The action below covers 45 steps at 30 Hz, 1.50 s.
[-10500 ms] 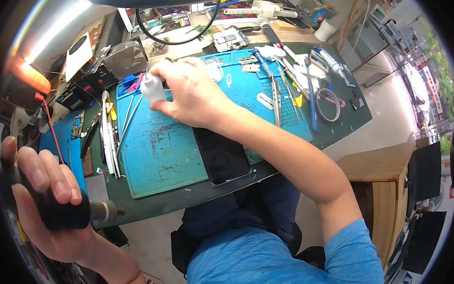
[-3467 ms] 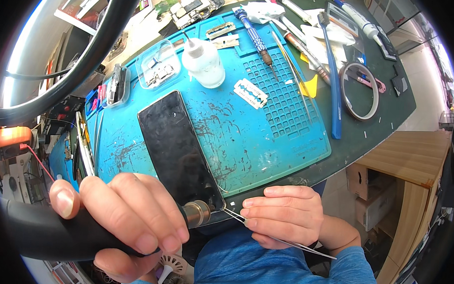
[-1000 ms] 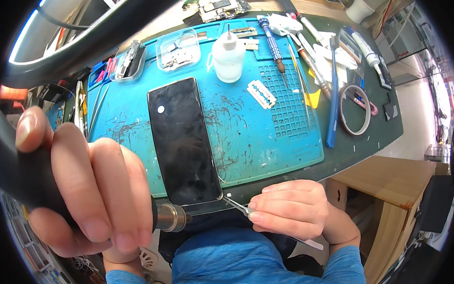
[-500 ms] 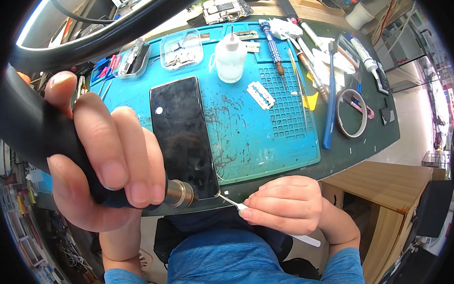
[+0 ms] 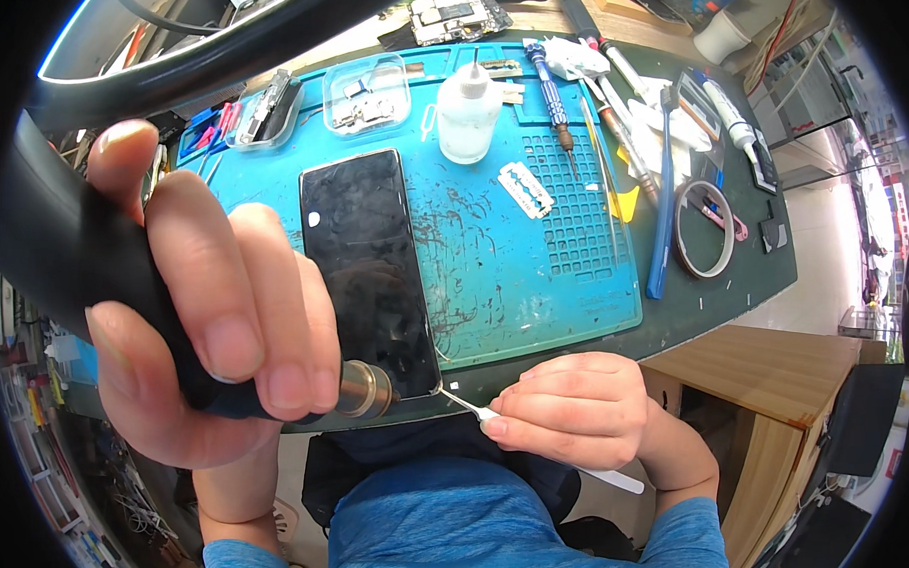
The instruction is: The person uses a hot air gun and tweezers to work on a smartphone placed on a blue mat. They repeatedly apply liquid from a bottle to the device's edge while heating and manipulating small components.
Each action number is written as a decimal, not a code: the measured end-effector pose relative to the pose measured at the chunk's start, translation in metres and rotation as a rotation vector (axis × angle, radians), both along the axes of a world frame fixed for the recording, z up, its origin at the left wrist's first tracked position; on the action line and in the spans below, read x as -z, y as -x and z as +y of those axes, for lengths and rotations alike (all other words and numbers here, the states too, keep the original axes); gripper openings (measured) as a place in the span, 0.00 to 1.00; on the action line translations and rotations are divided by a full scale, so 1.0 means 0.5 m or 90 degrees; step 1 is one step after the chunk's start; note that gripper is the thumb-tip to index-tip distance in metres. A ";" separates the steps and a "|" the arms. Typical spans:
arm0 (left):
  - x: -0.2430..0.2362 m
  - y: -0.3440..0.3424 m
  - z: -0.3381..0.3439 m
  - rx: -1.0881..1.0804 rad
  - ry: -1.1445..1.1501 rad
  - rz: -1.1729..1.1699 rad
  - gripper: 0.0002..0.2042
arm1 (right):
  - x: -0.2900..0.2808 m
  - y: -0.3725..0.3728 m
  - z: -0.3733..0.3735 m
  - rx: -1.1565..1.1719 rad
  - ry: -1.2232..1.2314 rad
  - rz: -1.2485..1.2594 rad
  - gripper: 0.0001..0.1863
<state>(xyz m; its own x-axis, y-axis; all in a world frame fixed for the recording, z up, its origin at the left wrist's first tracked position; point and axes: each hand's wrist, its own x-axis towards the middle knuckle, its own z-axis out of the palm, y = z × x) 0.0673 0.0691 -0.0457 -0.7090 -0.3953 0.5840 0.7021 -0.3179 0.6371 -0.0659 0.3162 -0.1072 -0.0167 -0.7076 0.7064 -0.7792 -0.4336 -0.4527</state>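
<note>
A phone (image 5: 370, 271) with a dark screen lies face up, its near end overhanging the blue mat onto the dark tabletop. My left hand (image 5: 213, 306) is wrapped around the black handle of a hot air gun (image 5: 61, 230). Its brass-coloured nozzle (image 5: 368, 389) sits just over the phone's near edge. Between the fingers of my right hand (image 5: 575, 408) is a thin pry tool with a white handle (image 5: 618, 481). The tool's slim tip meets the phone's near right corner; whether it is inside the seam is too small to tell.
On the blue mat (image 5: 493, 315) are a white dropper bottle (image 5: 467, 119), a razor blade (image 5: 526, 190) and a clear box of small parts (image 5: 366, 96). A blue brush (image 5: 663, 211) and a tape roll (image 5: 705, 230) lie to the right. A black hose (image 5: 232, 61) arches across the upper left.
The whole view has shifted slightly. Both hands keep their grips, and the nozzle and pry tool stay at the phone's near end.
</note>
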 end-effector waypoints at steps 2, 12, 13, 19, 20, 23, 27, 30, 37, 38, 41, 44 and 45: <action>-0.001 0.000 0.000 0.001 -0.001 0.003 0.28 | 0.000 0.000 -0.001 -0.001 0.000 0.000 0.12; 0.001 0.003 -0.001 0.008 0.008 0.008 0.28 | -0.002 0.000 -0.001 0.002 -0.005 0.007 0.12; 0.000 0.003 -0.001 0.006 0.006 0.008 0.28 | -0.003 0.000 -0.001 0.002 -0.005 0.009 0.12; 0.000 0.003 0.000 0.012 0.009 0.013 0.28 | 0.000 -0.005 -0.003 0.007 -0.006 -0.002 0.12; -0.001 0.002 0.000 0.013 0.011 0.014 0.29 | -0.001 -0.005 -0.004 0.006 -0.005 -0.003 0.13; 0.001 0.001 0.002 0.003 0.010 0.002 0.29 | 0.000 -0.006 -0.003 0.009 -0.005 -0.002 0.13; 0.010 0.004 0.019 -0.043 0.033 -0.033 0.29 | 0.001 -0.006 0.000 0.014 -0.008 -0.001 0.13; 0.010 0.007 0.028 -0.067 0.092 -0.063 0.29 | 0.001 -0.006 0.000 0.017 -0.008 -0.001 0.14; 0.013 0.010 0.034 -0.069 0.137 -0.087 0.29 | 0.004 -0.006 0.000 0.034 0.006 0.011 0.14; 0.014 0.011 0.034 -0.067 0.137 -0.086 0.29 | 0.002 -0.006 0.001 0.039 0.000 0.014 0.14; 0.013 0.008 0.032 -0.070 0.141 -0.084 0.29 | -0.002 -0.007 0.003 0.063 -0.005 0.002 0.14; 0.014 0.007 0.030 -0.068 0.131 -0.074 0.29 | -0.009 -0.016 0.013 0.135 -0.028 -0.026 0.16; 0.016 0.006 0.030 -0.068 0.123 -0.072 0.29 | -0.022 -0.018 0.022 0.172 -0.065 -0.023 0.17</action>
<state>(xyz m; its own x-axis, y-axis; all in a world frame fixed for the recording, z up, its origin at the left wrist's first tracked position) 0.0642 0.0840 -0.0535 -0.7347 -0.3602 0.5748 0.6456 -0.1114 0.7555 -0.0567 0.3272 -0.0963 -0.2376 -0.7411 0.6279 -0.8429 -0.1639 -0.5125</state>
